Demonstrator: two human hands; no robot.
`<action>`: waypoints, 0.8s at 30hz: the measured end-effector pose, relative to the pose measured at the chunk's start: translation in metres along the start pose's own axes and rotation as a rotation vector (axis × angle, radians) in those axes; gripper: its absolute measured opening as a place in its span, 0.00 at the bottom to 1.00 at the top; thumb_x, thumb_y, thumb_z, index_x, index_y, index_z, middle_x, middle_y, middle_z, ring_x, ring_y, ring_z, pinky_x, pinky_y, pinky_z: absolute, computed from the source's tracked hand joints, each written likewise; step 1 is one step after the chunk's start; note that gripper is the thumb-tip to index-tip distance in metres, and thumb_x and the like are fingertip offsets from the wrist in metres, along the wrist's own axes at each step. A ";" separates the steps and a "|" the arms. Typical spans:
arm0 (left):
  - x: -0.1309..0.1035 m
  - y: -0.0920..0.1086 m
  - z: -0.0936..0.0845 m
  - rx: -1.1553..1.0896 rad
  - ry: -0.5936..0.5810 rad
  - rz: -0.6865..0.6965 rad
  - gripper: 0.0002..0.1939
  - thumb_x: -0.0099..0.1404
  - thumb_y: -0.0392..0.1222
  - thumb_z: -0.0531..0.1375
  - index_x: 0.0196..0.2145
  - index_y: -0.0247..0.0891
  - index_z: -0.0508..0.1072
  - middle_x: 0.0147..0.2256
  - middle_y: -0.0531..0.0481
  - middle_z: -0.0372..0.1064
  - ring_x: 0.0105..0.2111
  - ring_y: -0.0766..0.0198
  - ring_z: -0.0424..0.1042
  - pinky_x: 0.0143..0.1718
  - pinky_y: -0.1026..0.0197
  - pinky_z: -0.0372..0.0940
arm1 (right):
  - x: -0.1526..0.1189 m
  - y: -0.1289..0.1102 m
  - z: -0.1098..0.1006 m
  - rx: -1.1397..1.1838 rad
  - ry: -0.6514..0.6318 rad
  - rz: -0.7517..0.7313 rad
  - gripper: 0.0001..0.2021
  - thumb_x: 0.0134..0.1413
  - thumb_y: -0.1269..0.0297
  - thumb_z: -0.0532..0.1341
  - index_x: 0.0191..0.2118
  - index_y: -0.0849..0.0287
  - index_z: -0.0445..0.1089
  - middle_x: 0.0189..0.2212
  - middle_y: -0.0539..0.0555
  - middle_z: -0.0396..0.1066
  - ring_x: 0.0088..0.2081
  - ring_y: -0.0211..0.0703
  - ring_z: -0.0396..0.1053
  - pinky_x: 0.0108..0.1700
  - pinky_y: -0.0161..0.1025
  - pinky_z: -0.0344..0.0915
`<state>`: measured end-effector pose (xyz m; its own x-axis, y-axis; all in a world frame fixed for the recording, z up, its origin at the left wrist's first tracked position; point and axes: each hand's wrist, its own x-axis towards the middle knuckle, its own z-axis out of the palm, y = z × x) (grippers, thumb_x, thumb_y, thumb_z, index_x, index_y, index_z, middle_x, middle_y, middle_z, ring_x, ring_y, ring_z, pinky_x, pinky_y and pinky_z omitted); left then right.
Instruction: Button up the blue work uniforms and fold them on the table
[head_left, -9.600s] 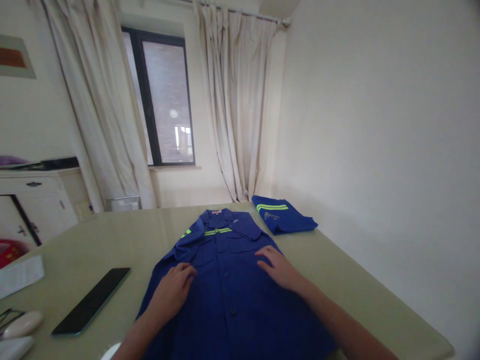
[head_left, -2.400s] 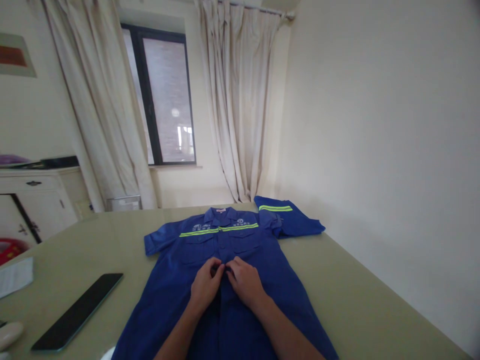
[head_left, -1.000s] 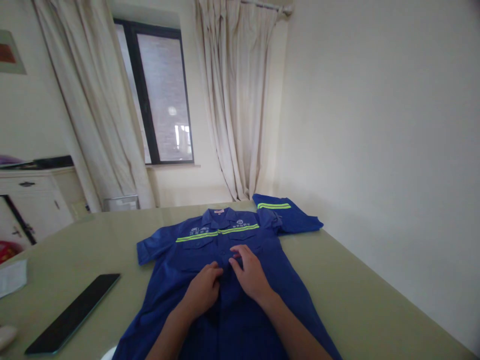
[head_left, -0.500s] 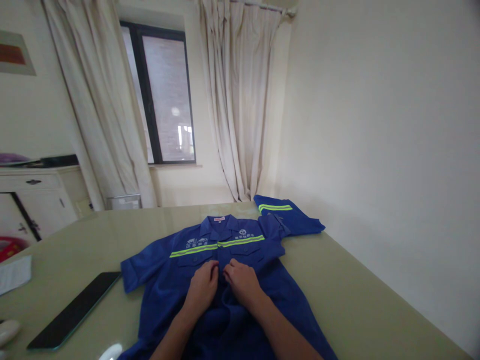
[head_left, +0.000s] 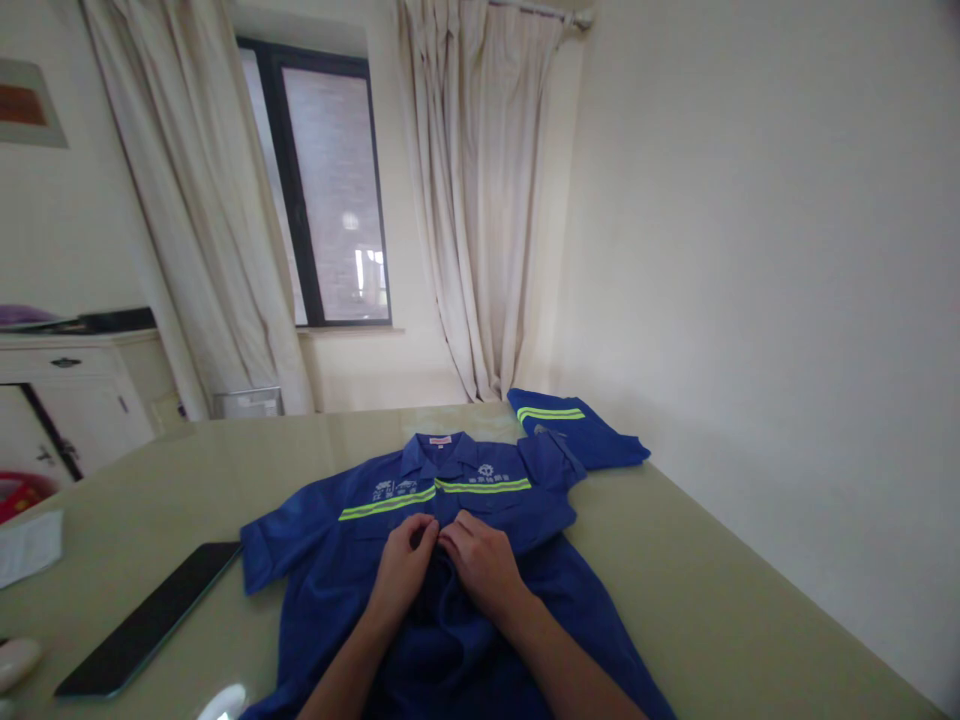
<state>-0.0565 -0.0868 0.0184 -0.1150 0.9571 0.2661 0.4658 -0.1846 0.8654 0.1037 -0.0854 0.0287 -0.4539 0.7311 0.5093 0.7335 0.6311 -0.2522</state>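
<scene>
A blue short-sleeved work shirt (head_left: 315,530) lies front up on the table, collar away from me, with a yellow-green reflective stripe and white print across the chest. My left hand (head_left: 407,556) pinches the front placket just below the stripe, thumb and forefinger together. Close beside it, my right hand (head_left: 480,558) pinches the other side of the placket. The fingertips nearly meet at the shirt's middle; any button between them is hidden. Below the hands the cloth is bunched in folds.
A folded blue garment (head_left: 585,430) with a similar stripe lies at the table's (head_left: 720,600) far right corner, touching the shirt's sleeve. A black flat panel (head_left: 150,620) lies left of the shirt. Further left are a paper (head_left: 31,548) and a white rounded object (head_left: 16,662).
Both hands have moved slightly up the placket and closer together. The cloth around them is pulled up a little, shifting the chest and the right-hand sleeve.
</scene>
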 end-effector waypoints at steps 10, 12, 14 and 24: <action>-0.001 0.004 0.000 -0.306 -0.072 -0.021 0.20 0.58 0.60 0.64 0.31 0.38 0.78 0.29 0.50 0.75 0.32 0.58 0.72 0.36 0.61 0.65 | -0.003 0.000 -0.013 0.309 0.057 0.246 0.09 0.67 0.65 0.60 0.36 0.54 0.76 0.35 0.49 0.75 0.37 0.40 0.73 0.40 0.34 0.62; -0.001 0.004 -0.001 -0.340 -0.082 -0.057 0.21 0.56 0.61 0.65 0.31 0.38 0.78 0.29 0.51 0.74 0.31 0.59 0.71 0.34 0.62 0.64 | -0.003 0.001 -0.011 0.295 0.054 0.235 0.08 0.67 0.64 0.60 0.36 0.54 0.76 0.35 0.49 0.75 0.37 0.40 0.73 0.40 0.34 0.62; -0.001 0.003 0.000 -0.362 -0.105 -0.082 0.22 0.56 0.61 0.66 0.32 0.38 0.78 0.29 0.52 0.73 0.31 0.60 0.70 0.34 0.63 0.64 | -0.003 0.002 -0.010 0.269 0.048 0.233 0.08 0.66 0.64 0.60 0.35 0.53 0.75 0.35 0.49 0.75 0.37 0.40 0.73 0.40 0.34 0.61; 0.001 -0.020 -0.007 0.185 -0.188 0.136 0.19 0.66 0.44 0.51 0.47 0.41 0.79 0.50 0.42 0.76 0.52 0.49 0.70 0.55 0.49 0.62 | -0.002 0.002 -0.015 0.272 0.124 0.257 0.03 0.65 0.63 0.62 0.38 0.53 0.72 0.36 0.49 0.73 0.36 0.42 0.73 0.39 0.35 0.63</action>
<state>-0.0719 -0.0840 0.0044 0.1163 0.9540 0.2764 0.6198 -0.2871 0.7303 0.1138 -0.0894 0.0395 -0.1959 0.8480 0.4925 0.6469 0.4892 -0.5850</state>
